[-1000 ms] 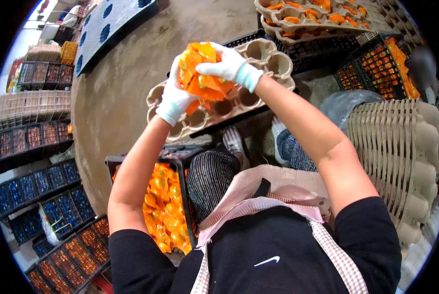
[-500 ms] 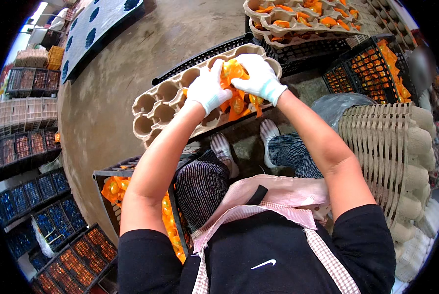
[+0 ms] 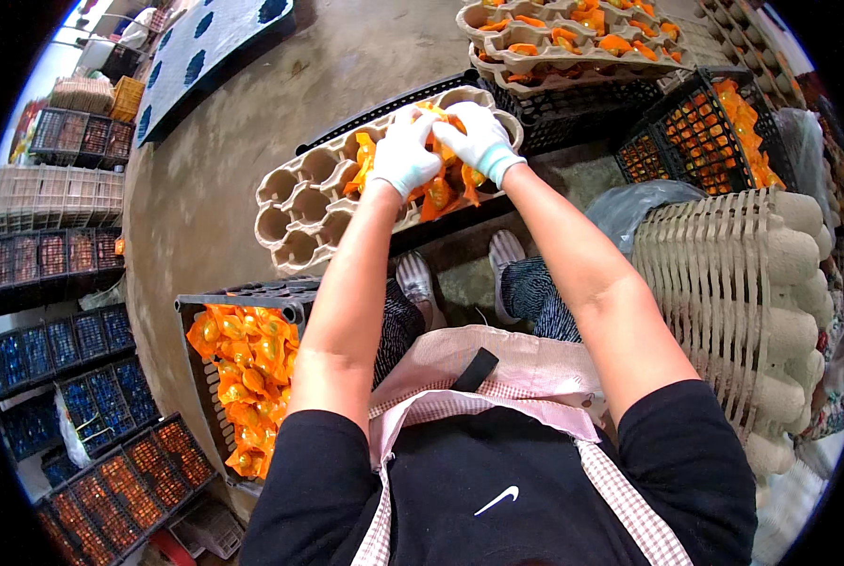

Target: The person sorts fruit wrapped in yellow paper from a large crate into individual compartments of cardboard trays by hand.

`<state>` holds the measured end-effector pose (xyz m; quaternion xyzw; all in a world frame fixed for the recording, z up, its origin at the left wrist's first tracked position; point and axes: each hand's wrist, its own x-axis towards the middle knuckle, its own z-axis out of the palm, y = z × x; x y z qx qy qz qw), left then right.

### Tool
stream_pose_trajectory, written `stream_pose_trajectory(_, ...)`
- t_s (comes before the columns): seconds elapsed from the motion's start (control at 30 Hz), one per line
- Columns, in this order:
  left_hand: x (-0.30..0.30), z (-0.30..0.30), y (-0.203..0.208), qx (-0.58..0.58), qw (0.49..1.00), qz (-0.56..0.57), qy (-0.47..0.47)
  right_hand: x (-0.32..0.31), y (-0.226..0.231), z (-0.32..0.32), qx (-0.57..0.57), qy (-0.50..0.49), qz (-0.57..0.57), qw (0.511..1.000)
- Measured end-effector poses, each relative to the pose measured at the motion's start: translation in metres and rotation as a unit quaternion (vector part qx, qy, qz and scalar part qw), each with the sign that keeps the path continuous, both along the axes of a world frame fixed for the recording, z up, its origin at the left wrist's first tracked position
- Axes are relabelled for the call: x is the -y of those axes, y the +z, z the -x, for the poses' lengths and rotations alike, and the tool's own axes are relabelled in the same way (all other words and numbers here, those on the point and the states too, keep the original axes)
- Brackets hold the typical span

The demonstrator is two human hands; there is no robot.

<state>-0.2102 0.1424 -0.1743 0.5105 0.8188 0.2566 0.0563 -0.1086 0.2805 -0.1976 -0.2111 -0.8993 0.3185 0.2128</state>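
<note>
A beige moulded-pulp tray [image 3: 276, 222] with rounded cups lies ahead of me on a black crate [image 3: 347, 121]. Its left cups hold nothing, while round pieces in shiny orange wrappers [image 3: 438, 193] crowd its middle and right. My left hand [image 3: 407, 156], in a white glove, bends its fingers down around wrapped pieces at the middle of the tray. Close beside it, my gloved right hand [image 3: 479, 141] has its fingers curled over more of them. The fingertips of both hands are partly hidden among the wrappers.
A black crate full of orange-wrapped pieces [image 3: 243, 377] stands by my left arm. Stacked pulp trays [image 3: 705, 292] rise at my right. Filled trays [image 3: 573, 42] sit at the far right, near another filled crate [image 3: 714, 132]. A blue pallet [image 3: 205, 57] lies far left.
My hands have drawn closer together and press lower into the tray. More wrapped pieces show in its middle cups. The view has shifted, uncovering more of the left crate.
</note>
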Motion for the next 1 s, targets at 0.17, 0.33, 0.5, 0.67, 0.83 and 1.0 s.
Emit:
stream_pose_trajectory(0.17,0.002,0.029,-0.014,0.128,0.989,-0.074,0.030,-0.008,-0.013,0.003,-0.088,-0.065,0.014,0.994)
stream_pose_trajectory(0.33,-0.008,0.023,0.008,0.035,0.995,-0.045,0.080,-0.013,-0.045,0.001,-0.082,-0.124,-0.167,0.975)
stream_pose_trajectory(0.5,0.016,0.012,0.016,-0.014,0.998,-0.044,0.045,-0.030,0.014,0.017,0.019,-0.200,0.090,0.976)
stream_pose_trajectory(0.67,0.016,0.015,0.044,0.003,0.998,-0.052,0.042,-0.036,0.105,-0.028,0.253,0.046,0.169,0.952)
stream_pose_trajectory(0.83,0.023,0.025,0.057,0.094,0.993,-0.029,0.064,-0.001,0.070,-0.041,0.354,0.099,-0.072,0.927)
stream_pose_trajectory(1.0,0.028,0.026,0.063,0.077,0.989,0.127,0.010,-0.012,0.046,-0.045,0.389,0.167,-0.105,0.900)
